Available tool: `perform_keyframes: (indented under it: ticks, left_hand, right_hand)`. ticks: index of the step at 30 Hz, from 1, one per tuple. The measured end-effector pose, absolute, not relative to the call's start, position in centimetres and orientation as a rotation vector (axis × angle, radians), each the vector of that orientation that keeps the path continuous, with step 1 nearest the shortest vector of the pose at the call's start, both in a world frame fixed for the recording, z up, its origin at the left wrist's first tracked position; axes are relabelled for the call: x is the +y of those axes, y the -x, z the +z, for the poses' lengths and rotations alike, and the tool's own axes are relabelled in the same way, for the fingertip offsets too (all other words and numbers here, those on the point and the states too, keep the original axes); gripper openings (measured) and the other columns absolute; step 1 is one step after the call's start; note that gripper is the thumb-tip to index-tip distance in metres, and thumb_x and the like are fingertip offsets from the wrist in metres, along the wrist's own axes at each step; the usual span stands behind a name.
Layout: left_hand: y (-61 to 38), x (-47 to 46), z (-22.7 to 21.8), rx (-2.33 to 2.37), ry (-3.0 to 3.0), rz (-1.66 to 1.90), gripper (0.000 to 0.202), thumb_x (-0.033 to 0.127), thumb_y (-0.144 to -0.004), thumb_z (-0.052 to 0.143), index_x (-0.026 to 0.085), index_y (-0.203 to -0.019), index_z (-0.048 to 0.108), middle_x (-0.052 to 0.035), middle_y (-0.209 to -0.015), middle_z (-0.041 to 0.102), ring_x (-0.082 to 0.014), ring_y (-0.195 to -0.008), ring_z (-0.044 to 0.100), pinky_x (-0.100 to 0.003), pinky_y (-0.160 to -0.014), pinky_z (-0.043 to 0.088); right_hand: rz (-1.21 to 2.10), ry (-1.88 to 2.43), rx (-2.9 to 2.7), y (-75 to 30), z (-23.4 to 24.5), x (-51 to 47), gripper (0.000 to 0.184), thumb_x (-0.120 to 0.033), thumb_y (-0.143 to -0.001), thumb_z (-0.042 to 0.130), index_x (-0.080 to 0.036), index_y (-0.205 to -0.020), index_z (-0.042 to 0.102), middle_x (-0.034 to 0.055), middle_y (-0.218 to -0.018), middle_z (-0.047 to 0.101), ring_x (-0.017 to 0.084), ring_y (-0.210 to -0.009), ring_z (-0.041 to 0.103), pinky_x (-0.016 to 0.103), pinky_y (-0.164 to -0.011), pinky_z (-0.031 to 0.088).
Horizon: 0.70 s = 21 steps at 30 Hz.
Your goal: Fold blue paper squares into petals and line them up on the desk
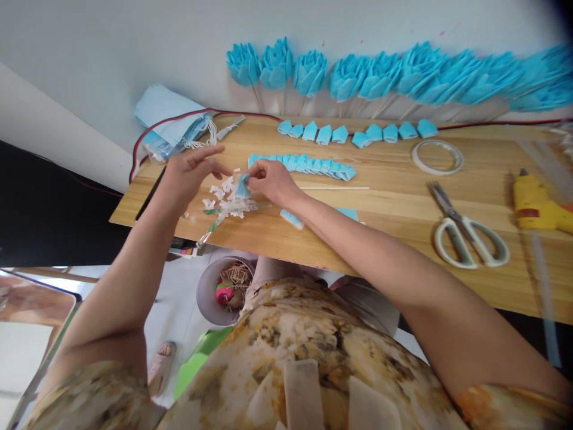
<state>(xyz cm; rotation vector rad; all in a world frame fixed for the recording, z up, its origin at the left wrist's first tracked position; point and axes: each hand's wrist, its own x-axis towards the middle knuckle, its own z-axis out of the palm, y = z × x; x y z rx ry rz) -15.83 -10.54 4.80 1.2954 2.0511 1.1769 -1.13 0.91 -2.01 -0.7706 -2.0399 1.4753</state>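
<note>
My right hand (271, 181) pinches a small folded blue paper piece (242, 187) just above the wooden table (394, 221). My left hand (190, 170) hovers beside it with fingers stretched out, its fingertips close to the blue piece and holding nothing. Under both hands lies a scatter of small white paper scraps (226, 200). A thin wooden stick (333, 188) lies right of my right hand. A row of overlapping folded blue pieces (313, 165) sits just behind that hand, and a second row of separate blue pieces (358, 132) lies farther back.
Finished blue paper flowers on sticks (380, 74) lean against the wall. A tape roll (437, 157), white-handled scissors (465, 230) and a yellow glue gun (537, 206) lie to the right. Blue sheets (170, 122) and a red cable (147, 140) sit at back left. A bin (224, 289) stands below the table edge.
</note>
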Motion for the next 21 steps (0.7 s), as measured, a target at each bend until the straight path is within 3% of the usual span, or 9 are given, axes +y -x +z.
perform_keyframes:
  ticks: [2, 5, 9, 15, 18, 21]
  left_hand:
    - [16.0, -10.6, 5.1, 2.139, -1.352, 1.138, 0.032, 0.038, -0.088, 0.066, 0.019, -0.113, 0.076, 0.0012, -0.091, 0.078, -0.0167, -0.091, 0.066, -0.033, -0.092, 0.049]
    - [16.3, -10.4, 4.9, 2.200, -1.436, 1.092, 0.035, 0.042, -0.083, 0.071, 0.018, -0.107, 0.078, -0.0039, -0.102, 0.078, -0.0197, -0.096, 0.066, -0.034, -0.089, 0.050]
    - [16.6, -9.8, 3.8, 2.120, -1.561, 1.035, 0.041, 0.042, -0.075, 0.078, 0.021, -0.111, 0.077, -0.0059, -0.108, 0.077, -0.0190, -0.092, 0.066, -0.031, -0.083, 0.051]
    - [17.0, -9.8, 3.5, 2.285, -1.508, 1.215, 0.028, 0.038, -0.089, 0.062, 0.029, -0.111, 0.075, -0.0023, -0.092, 0.076, -0.0191, -0.092, 0.066, -0.032, -0.086, 0.053]
    - [17.0, -10.1, 3.5, 2.282, -1.559, 1.239, 0.024, 0.034, -0.086, 0.064, 0.030, -0.107, 0.076, -0.0027, -0.092, 0.074, -0.0211, -0.099, 0.065, -0.034, -0.088, 0.052]
    - [16.8, -10.1, 3.1, 2.189, -1.703, 1.221, 0.021, 0.030, -0.083, 0.067, 0.030, -0.102, 0.077, -0.0039, -0.098, 0.074, -0.0228, -0.104, 0.065, -0.035, -0.090, 0.052]
  right_hand:
    - [1.577, 0.799, -1.986, 1.2, -2.0, 0.8, 0.010, -0.013, -0.081, 0.066, -0.019, -0.089, 0.064, -0.0009, -0.077, 0.068, 0.013, -0.070, 0.059, 0.027, -0.068, 0.047]
    - [1.698, 0.828, -1.914, 1.4, -1.6, 0.7, 0.031, -0.012, -0.081, 0.067, -0.019, -0.110, 0.060, -0.0046, -0.072, 0.065, 0.011, -0.058, 0.054, 0.025, -0.060, 0.046]
    - [1.646, 0.812, -1.925, 1.5, -1.3, 0.8, 0.040, -0.010, -0.078, 0.069, -0.020, -0.115, 0.059, -0.0041, -0.076, 0.067, 0.011, -0.061, 0.057, 0.025, -0.062, 0.047]
    - [1.258, 0.758, -2.347, 0.7, -1.5, 1.3, 0.030, -0.012, -0.085, 0.059, -0.017, -0.113, 0.070, 0.0030, -0.090, 0.073, 0.016, -0.084, 0.064, 0.028, -0.074, 0.045]
    - [0.966, 0.696, -2.628, 0.3, -1.3, 1.1, 0.044, -0.005, -0.088, 0.050, -0.019, -0.125, 0.069, 0.0075, -0.106, 0.075, 0.020, -0.096, 0.065, 0.030, -0.079, 0.043]
    - [0.598, 0.635, -2.830, 0.1, -1.1, 0.9, 0.040, -0.005, -0.093, 0.044, -0.016, -0.122, 0.070, 0.0155, -0.118, 0.072, 0.028, -0.109, 0.063, 0.034, -0.077, 0.041]
